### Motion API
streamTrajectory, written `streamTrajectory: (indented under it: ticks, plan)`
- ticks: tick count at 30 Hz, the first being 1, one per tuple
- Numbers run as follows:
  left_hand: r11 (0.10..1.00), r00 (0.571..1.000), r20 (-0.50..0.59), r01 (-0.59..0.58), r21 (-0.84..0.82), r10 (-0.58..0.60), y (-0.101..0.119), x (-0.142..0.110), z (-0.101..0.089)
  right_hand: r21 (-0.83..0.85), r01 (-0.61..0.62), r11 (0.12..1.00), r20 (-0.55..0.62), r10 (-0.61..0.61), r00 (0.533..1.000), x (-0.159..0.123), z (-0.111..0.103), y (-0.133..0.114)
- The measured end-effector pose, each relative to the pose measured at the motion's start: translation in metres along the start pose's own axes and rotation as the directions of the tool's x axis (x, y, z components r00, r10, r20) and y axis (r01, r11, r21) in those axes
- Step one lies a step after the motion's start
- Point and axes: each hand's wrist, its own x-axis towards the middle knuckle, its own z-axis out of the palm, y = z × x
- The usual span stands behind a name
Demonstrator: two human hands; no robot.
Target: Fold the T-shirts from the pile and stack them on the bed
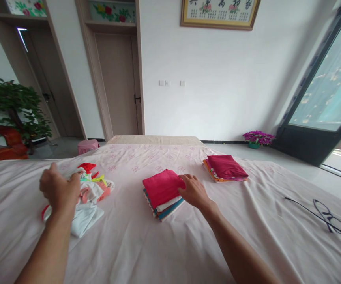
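Note:
My left hand [58,190] is closed round a piece of a loose pile of small clothes [91,189], white, red, pink and yellow, lying on the left of a pink bedsheet [164,244]. My right hand [193,191] lies flat with its fingers stretched out against the right edge of a folded stack [162,192], whose top piece is pink-red over white and teal layers. A second folded stack [225,167], dark red on top with orange and pink beneath, sits further back to the right.
A pair of dark glasses [326,217] lies on the sheet at the right. Beyond the bed are a pink stool [87,146], a potted plant [13,106], closed doors, purple flowers [258,138] on the floor and a large glass door at right.

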Motion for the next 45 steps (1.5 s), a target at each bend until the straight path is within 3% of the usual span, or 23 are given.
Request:
streamTrajectory:
  ticks: [2, 4, 8, 10, 12, 15, 19, 21, 23, 25, 28, 31, 34, 36, 37, 39, 41, 43, 45]
  plan:
    - [0.992, 0.995, -0.004, -0.096, 0.079, 0.096, 0.020, -0.013, 0.013, -0.045, -0.066, 0.997, 0.030, 0.068, 0.997, 0.002, -0.003, 0.005]
    - [0.985, 0.968, 0.188, -0.156, -0.069, 0.166, 0.045, -0.034, 0.028, -0.067, -0.113, 0.991, 0.066, 0.117, 0.991, 0.003, -0.003, 0.010]
    - [0.958, 0.810, 0.538, -0.097, -0.271, 0.234, 0.092, -0.090, 0.051, -0.017, -0.104, 0.994, -0.015, 0.104, 0.994, 0.006, -0.003, 0.015]
    - [0.943, 0.723, 0.628, -0.098, -0.317, 0.286, 0.108, -0.116, 0.055, 0.103, -0.059, 0.993, -0.094, 0.068, 0.993, 0.007, -0.003, 0.012]
    - [0.927, 0.667, 0.670, -0.088, -0.364, 0.326, 0.117, -0.136, 0.057, 0.316, 0.011, 0.949, -0.127, 0.031, 0.991, 0.006, -0.002, 0.004]
    - [0.901, 0.640, 0.687, -0.018, -0.434, 0.344, 0.125, -0.155, 0.059, 0.641, 0.120, 0.758, -0.132, -0.045, 0.990, -0.001, 0.003, -0.018]
    - [0.874, 0.665, 0.706, 0.166, -0.456, 0.242, 0.123, -0.166, 0.064, 0.859, 0.201, 0.471, -0.095, -0.238, 0.966, -0.015, 0.012, -0.048]
    - [0.859, 0.682, 0.711, 0.251, -0.447, 0.171, 0.118, -0.165, 0.068, 0.896, 0.179, 0.407, -0.058, -0.292, 0.955, -0.017, 0.015, -0.053]
    - [0.835, 0.722, 0.682, 0.301, -0.461, 0.116, 0.109, -0.158, 0.073, 0.865, 0.157, 0.476, -0.034, -0.258, 0.966, -0.015, 0.016, -0.047]
    - [0.814, 0.793, 0.608, 0.324, -0.481, 0.044, 0.098, -0.147, 0.077, 0.747, 0.161, 0.645, -0.041, -0.197, 0.980, -0.010, 0.016, -0.035]
    - [0.813, 0.877, 0.463, 0.359, -0.458, -0.126, 0.080, -0.122, 0.079, 0.459, 0.222, 0.861, -0.049, -0.224, 0.973, -0.003, 0.014, -0.013]
    - [0.874, 0.919, 0.356, 0.308, -0.375, -0.171, 0.062, -0.096, 0.073, 0.288, 0.265, 0.920, -0.005, -0.276, 0.961, -0.001, 0.013, 0.000]
    - [0.979, 0.958, 0.286, 0.072, -0.189, -0.015, 0.051, -0.079, 0.067, 0.215, 0.269, 0.939, 0.014, -0.279, 0.960, 0.000, 0.014, 0.003]
    - [0.988, 0.919, 0.383, -0.037, -0.147, 0.091, 0.050, -0.077, 0.065, 0.151, 0.280, 0.948, -0.005, -0.283, 0.959, 0.001, 0.015, 0.001]
    - [0.983, 0.869, 0.479, -0.043, -0.177, 0.124, 0.051, -0.080, 0.066, 0.114, 0.287, 0.951, -0.020, -0.287, 0.958, 0.001, 0.015, -0.001]
    - [0.971, 0.714, 0.675, -0.024, -0.238, 0.183, 0.058, -0.090, 0.068, 0.050, 0.295, 0.954, -0.053, -0.293, 0.955, 0.000, 0.014, -0.004]
    - [0.969, 0.583, 0.777, -0.082, -0.234, 0.237, 0.066, -0.104, 0.071, 0.032, 0.290, 0.956, -0.086, -0.286, 0.954, 0.000, 0.013, -0.007]
    - [0.958, 0.535, 0.799, -0.228, -0.176, 0.274, 0.072, -0.118, 0.072, 0.070, 0.272, 0.960, -0.121, -0.263, 0.957, -0.002, 0.011, -0.009]
    - [0.941, 0.543, 0.797, -0.325, -0.091, 0.265, 0.074, -0.124, 0.072, 0.150, 0.242, 0.959, -0.144, -0.221, 0.965, -0.003, 0.010, -0.009]
